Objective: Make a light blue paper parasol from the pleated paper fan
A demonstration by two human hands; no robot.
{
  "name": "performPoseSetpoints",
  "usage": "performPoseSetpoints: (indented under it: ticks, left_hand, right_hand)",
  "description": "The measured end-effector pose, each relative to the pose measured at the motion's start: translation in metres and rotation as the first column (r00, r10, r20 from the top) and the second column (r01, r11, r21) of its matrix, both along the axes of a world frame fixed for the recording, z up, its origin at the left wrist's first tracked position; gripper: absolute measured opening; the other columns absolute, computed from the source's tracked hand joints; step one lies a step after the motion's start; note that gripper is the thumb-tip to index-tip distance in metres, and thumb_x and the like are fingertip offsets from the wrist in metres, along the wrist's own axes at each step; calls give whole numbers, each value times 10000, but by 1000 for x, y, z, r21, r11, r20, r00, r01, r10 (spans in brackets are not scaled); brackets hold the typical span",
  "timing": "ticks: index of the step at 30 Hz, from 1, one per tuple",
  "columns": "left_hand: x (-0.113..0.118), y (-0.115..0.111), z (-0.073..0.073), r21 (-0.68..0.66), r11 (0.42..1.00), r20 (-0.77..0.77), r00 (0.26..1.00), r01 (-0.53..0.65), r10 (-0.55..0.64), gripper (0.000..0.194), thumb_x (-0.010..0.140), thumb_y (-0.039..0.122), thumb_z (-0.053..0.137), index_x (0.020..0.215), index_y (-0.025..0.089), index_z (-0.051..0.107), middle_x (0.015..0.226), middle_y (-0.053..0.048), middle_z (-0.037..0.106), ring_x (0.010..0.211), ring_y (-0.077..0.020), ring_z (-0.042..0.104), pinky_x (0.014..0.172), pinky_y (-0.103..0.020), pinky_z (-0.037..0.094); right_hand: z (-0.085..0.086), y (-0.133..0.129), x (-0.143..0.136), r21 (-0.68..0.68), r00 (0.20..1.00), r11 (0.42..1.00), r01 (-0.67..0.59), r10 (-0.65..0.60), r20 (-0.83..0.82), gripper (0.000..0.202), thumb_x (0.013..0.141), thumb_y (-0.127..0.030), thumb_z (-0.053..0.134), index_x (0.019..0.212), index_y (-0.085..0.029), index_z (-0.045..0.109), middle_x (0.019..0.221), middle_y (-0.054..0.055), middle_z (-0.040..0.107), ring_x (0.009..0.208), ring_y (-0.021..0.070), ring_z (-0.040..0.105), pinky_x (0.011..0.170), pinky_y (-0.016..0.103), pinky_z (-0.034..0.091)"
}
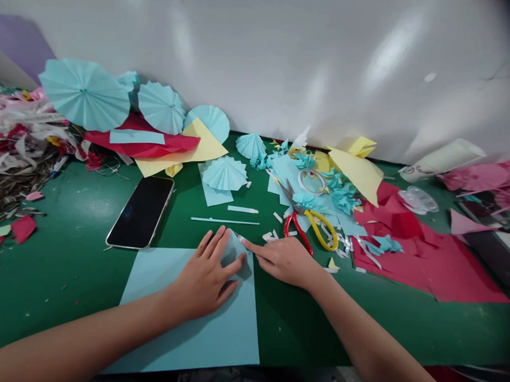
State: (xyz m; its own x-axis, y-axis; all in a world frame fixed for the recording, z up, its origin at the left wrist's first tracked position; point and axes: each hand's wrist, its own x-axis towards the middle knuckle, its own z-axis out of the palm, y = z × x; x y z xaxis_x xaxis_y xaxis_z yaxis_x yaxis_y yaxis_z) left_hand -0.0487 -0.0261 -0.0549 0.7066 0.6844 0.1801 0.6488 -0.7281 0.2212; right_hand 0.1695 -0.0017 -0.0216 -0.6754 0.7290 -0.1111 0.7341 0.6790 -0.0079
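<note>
A large light blue sheet [193, 343] lies flat at the table's front edge. My left hand [210, 273] rests on its upper part with the fingers apart, holding nothing. At the sheet's top right corner a small piece of the blue paper [234, 248] stands out, folded or separate; I cannot tell which. My right hand [282, 259] touches that corner with its outstretched index finger, the other fingers curled under. A thin blue strip [225, 220] and a shorter strip [242, 210] lie just beyond my hands.
A black phone [141, 213] lies at the left. Red and yellow scissors [305, 212] and a tape roll [312, 181] are right of centre among paper scraps. Pleated blue fans [85, 94] lean on the white wall [275, 56]. Red paper [441, 265] lies at the right.
</note>
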Motion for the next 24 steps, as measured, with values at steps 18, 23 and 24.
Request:
performPoseSetpoints:
  ticks: [18, 23, 24]
  left_hand:
    - [1, 0, 7, -31, 1000, 7, 1000, -5, 5, 373, 856, 389, 436, 1199, 247, 473, 1416, -162, 255, 1335, -355, 165, 1026, -559, 245]
    - [1, -1, 10, -21, 1000, 16, 1000, -14, 14, 307, 852, 365, 443, 1101, 208, 530, 1377, -172, 302, 1327, -369, 174, 1027, -560, 244]
    - [0, -1, 10, -10, 1000, 14, 1000, -13, 14, 312, 851, 374, 441, 1090, 197, 533, 1371, -173, 314, 1326, -370, 175, 1027, -561, 245]
  right_hand:
    - [3, 4, -1, -23, 999, 999, 22, -23, -48, 429, 876, -252, 376, 1302, -284, 414, 633, -19, 635, 519, 82, 501, 507, 239, 204]
    - [4, -1, 11, -35, 984, 998, 58, -63, -167, 451, 870, -219, 391, 1317, -275, 394, 660, -29, 652, 536, 65, 505, 525, 214, 252]
    - [4, -2, 13, -26, 979, 997, 70, -74, -188, 452, 868, -214, 392, 1317, -274, 395, 647, -35, 649, 525, 64, 498, 525, 213, 256]
